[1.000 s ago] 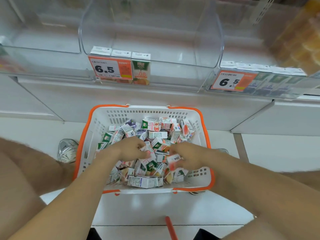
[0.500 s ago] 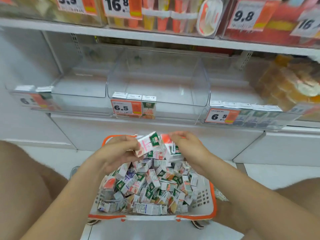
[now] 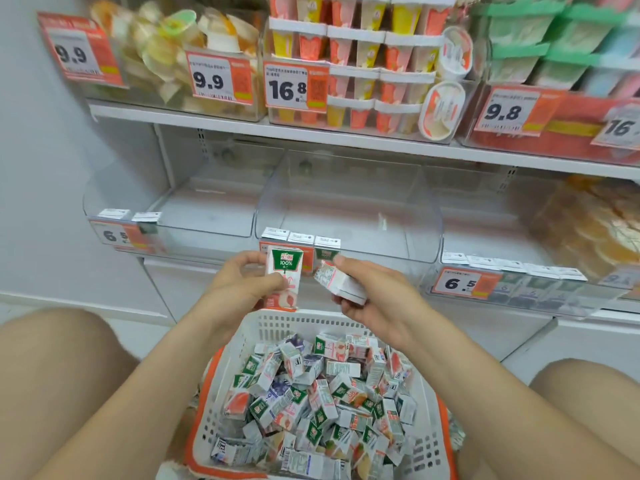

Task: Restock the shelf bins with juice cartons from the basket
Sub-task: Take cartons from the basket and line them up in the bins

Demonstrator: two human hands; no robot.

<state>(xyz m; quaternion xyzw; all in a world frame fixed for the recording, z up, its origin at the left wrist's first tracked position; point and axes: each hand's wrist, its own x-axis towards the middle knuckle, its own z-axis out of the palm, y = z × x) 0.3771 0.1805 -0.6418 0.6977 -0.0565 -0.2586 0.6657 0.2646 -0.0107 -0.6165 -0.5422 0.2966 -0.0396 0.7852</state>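
My left hand (image 3: 239, 284) grips an upright juice carton (image 3: 284, 271) with a green "100%" label and a peach picture. My right hand (image 3: 372, 294) holds a second carton (image 3: 337, 282) lying tilted on its side. Both hands are raised above the far rim of the white basket (image 3: 242, 344) with orange trim, which is full of several small juice cartons (image 3: 318, 403). Just behind the hands is the clear middle shelf bin (image 3: 346, 202), with three cartons (image 3: 300, 238) standing at its front left. Clear bins sit to its left (image 3: 194, 209) and right (image 3: 485, 230).
Price tags reading 6.5 hang on the bin fronts (image 3: 457, 283). The upper shelf (image 3: 311, 133) carries cup desserts and tags of 9.9, 16.8 and 9.8. My bare knees flank the basket at left (image 3: 52, 375) and right (image 3: 588, 393). Packed orange goods fill the far-right bin (image 3: 588, 230).
Both hands went from digging in the basket to lifting one carton each up to the front of the middle bin. The view tilted upward to show the upper shelf.
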